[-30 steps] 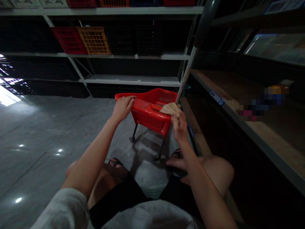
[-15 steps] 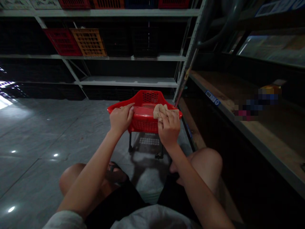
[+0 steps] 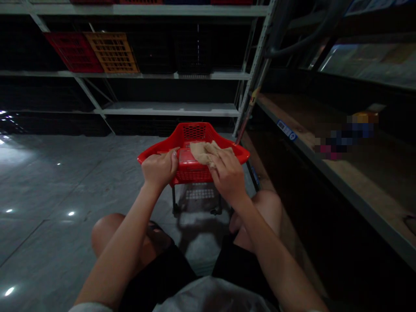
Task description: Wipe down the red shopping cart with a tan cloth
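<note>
While glare pools on the polished grey tile floor [image 3: 48,195] at the left of the frame, and a red crate [image 3: 74,53] and an orange crate [image 3: 112,53] sit side by side on the steel shelving [image 3: 139,74] at upper left, all the action is low and centre! The left hand [image 3: 159,170] is clenched over the near left rim of a red plastic basket [image 3: 195,134], fingers curled tight, and that basket stands on a slim metal-legged wheeled frame [image 3: 196,203], right between the person's knees. Just beside that hand, a crumpled tan cloth [image 3: 203,152] lies across the basket's rim, and the right hand [image 3: 227,173] is spread on top of it, pressing down; whether it is actually pinching the cloth, you can't tell from here. The danger is that wheeled frame: press too hard and the basket could roll or tip, and a loose cloth could slide off the rim to the floor. Over at the right, the dark wooden shelf [image 3: 289,143] with its blue label [image 3: 286,130] runs close by, so an elbow could catch its edge.
</note>
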The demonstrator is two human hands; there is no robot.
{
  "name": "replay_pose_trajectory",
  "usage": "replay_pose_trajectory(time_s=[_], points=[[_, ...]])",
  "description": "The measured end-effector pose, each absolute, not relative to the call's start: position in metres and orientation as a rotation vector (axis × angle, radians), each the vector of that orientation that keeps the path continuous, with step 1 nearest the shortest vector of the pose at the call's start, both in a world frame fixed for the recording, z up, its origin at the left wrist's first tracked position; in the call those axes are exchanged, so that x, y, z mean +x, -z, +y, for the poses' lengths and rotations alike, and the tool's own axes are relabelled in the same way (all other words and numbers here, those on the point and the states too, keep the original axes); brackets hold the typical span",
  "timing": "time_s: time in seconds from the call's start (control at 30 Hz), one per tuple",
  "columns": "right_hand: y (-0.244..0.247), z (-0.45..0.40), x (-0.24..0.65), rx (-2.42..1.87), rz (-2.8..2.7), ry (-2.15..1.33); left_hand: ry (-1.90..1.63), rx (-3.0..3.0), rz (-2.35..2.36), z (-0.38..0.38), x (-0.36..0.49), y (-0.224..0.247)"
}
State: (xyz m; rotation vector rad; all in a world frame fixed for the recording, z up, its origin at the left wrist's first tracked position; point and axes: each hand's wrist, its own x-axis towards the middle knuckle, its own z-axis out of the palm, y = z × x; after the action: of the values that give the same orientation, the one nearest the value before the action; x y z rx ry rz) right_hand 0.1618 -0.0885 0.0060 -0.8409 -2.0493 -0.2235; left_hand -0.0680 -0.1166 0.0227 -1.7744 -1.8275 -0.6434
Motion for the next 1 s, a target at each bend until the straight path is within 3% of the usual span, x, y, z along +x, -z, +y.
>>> replay_pose_trajectory(time_s=[0.2, 0.4, 0.53, 0.67, 0.8, 1.0], points=[[-0.002, -0.034, 0.222, -0.937, -1.788, -0.099, 0.780, -1.775, -1.765, -0.110, -0.067, -0.017], [0.016, 0.008, 0.212, -0.975, -0.954, -0.670, 0.826, -1.720, -1.763, -0.108, -0.064, -0.014], [0.047, -0.030, 0.189, -0.981, -0.785, -0.499, 0.870, -1.681, -1.777, -0.109, -0.060, -0.012], [0.059, -0.081, 0.157, -1.177, -0.988, -0.054, 0.923, -1.681, -1.757, -0.112, -0.055, -0.012], [0.044, -0.104, 0.120, -1.051, -1.402, 0.276, 0.895, -1.671, -1.724, -0.116, -0.046, -0.012], [0.000, -0.120, 0.091, -0.914, -1.809, 0.338, 0.858, -1.646, -1.708, -0.119, -0.035, -0.009]])
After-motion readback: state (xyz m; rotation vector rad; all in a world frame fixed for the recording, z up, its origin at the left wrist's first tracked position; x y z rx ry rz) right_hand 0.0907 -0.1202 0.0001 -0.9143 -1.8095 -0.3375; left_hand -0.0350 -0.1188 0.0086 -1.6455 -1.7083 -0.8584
